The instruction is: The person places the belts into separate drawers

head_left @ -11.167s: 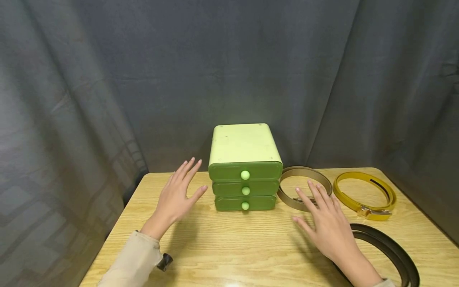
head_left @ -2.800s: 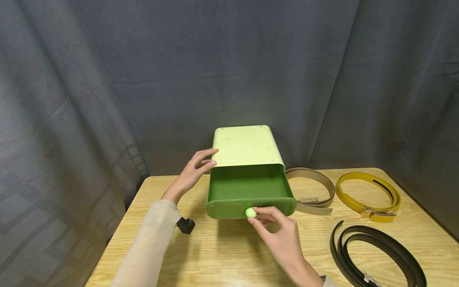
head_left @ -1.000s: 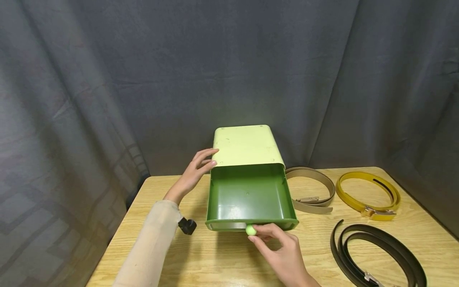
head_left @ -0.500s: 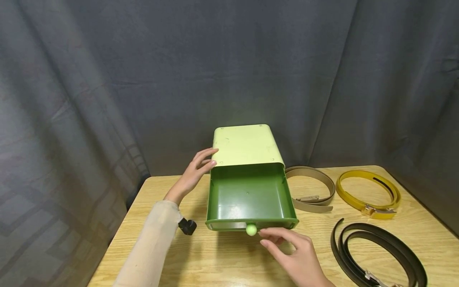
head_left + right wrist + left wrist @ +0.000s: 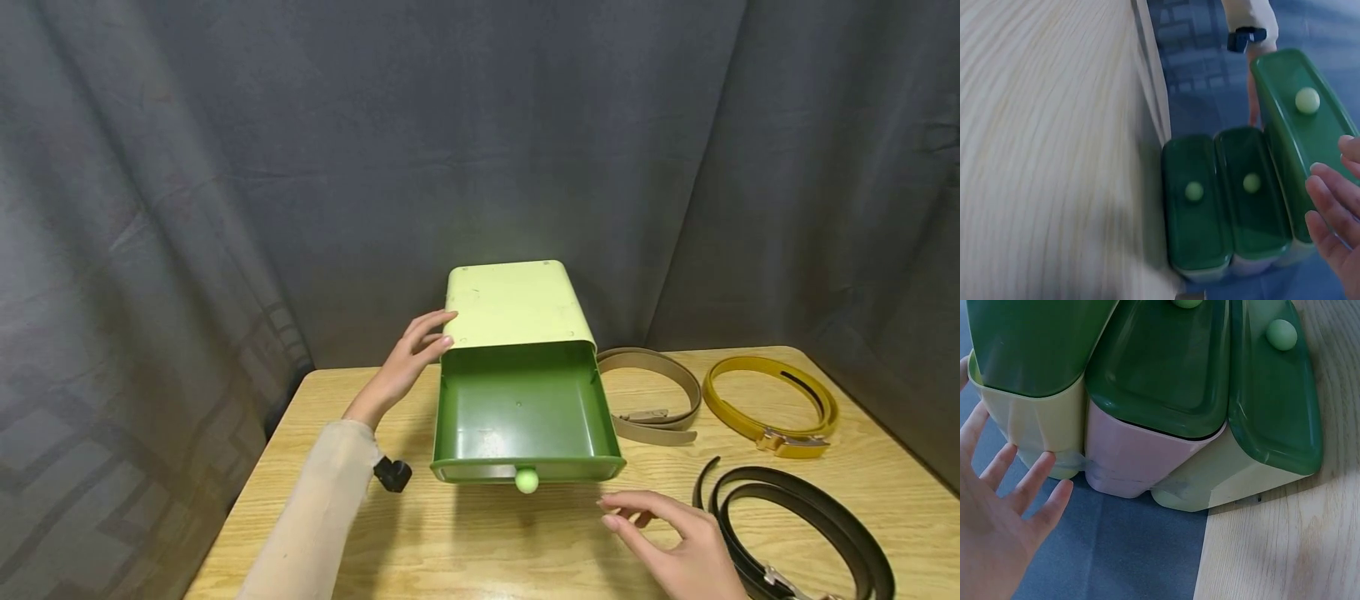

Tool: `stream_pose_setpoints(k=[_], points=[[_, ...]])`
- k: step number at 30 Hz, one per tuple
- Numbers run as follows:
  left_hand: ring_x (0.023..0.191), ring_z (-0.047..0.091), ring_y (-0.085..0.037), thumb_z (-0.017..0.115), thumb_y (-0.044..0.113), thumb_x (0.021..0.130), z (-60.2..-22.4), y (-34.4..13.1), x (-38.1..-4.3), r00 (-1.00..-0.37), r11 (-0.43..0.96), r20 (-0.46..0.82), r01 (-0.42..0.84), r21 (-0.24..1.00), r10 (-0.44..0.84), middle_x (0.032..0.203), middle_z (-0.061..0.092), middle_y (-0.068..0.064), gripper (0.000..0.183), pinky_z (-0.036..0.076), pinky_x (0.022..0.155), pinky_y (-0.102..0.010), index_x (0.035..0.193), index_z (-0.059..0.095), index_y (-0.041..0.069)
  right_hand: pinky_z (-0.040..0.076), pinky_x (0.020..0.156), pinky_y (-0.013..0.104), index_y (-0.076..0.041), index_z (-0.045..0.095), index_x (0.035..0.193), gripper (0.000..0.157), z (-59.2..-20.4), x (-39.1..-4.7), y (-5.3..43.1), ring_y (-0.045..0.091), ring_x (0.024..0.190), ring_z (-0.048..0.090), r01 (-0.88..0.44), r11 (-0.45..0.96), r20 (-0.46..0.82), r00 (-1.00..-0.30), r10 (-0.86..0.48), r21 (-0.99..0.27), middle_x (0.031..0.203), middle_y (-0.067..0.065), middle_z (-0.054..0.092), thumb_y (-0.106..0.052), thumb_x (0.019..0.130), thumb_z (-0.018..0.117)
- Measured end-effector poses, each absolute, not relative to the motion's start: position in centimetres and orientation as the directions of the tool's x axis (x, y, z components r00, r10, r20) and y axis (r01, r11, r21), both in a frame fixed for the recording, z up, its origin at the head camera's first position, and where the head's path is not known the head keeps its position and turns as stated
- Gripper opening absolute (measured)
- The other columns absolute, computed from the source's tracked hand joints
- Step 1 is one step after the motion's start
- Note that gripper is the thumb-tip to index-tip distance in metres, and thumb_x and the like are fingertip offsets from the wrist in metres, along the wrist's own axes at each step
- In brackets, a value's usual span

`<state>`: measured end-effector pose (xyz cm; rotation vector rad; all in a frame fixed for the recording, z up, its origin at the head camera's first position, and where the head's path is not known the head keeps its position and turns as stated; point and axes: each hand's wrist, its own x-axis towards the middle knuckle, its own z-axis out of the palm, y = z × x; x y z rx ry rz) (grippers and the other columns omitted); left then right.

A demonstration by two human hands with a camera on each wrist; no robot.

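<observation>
A small drawer cabinet (image 5: 517, 300) with a pale green top stands at the table's back. Its dark green top drawer (image 5: 525, 417) is pulled far out, showing a bare inside and a round light-green knob (image 5: 527, 480). My left hand (image 5: 397, 371) rests on the cabinet's upper left side; in the left wrist view its fingers are spread against the cream-coloured top tier. My right hand (image 5: 678, 546), loosely bent and holding nothing, hovers right of the knob, close to a coiled black belt (image 5: 843, 529). The two lower drawers, pushed in, show in the right wrist view.
A coiled taupe belt (image 5: 654, 437) lies right of the cabinet, partly behind the drawer. Farther right is a coiled yellow belt (image 5: 723, 415) with a metal buckle. Grey curtains (image 5: 480, 150) hang behind the wooden table (image 5: 465, 558).
Since the earliest frame, the top drawer has been pulled out by its knob. In the last second my right hand released the knob and moved right; my left hand stayed put.
</observation>
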<state>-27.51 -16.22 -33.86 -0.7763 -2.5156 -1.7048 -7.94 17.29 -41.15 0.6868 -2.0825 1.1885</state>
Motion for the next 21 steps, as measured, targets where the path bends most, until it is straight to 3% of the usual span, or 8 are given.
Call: stream_pose_setpoints(k=[6, 15, 21], points=[[0.136, 0.037, -0.036, 0.05, 0.027, 0.105, -33.9, -16.3, -27.5, -0.878, 0.284, 0.273, 0.398, 0.873, 0.392, 0.158, 0.023, -0.002, 0.047, 0.032, 0.108, -0.06, 0.151, 0.042, 0.021, 0.047, 0.068, 0.013, -0.014, 0.076, 0.099, 0.047, -41.8, -7.6, 19.1, 0.0, 0.075, 0.063, -0.649, 0.515, 0.721, -0.688, -0.084, -0.56, 0.088, -0.006, 0.074, 0.016, 0.063, 0.083], [0.136, 0.037, -0.035, 0.05, 0.027, 0.105, -33.9, -16.2, -27.4, -0.881, 0.281, 0.27, 0.392, 0.876, 0.388, 0.158, 0.023, -0.001, 0.047, 0.033, 0.107, -0.06, 0.151, 0.042, 0.022, 0.045, 0.064, 0.012, -0.022, 0.075, 0.099, 0.053, -42.4, -7.2, 21.6, -0.004, 0.073, 0.059, -0.563, 0.616, 0.675, -0.734, -0.068, -0.551, 0.088, -0.012, 0.072, 0.014, 0.062, 0.084], [0.136, 0.037, -0.036, 0.05, 0.026, 0.105, -34.0, -16.2, -27.5, -0.882, 0.285, 0.271, 0.393, 0.874, 0.386, 0.158, 0.023, -0.002, 0.047, 0.033, 0.107, -0.06, 0.151, 0.042, 0.021, 0.042, 0.062, 0.012, -0.026, 0.075, 0.096, 0.05, -42.9, -6.7, 23.1, -0.002, 0.069, 0.055, -0.432, 0.698, 0.604, -0.797, 0.001, -0.571, 0.087, -0.014, 0.069, 0.008, 0.063, 0.087]])
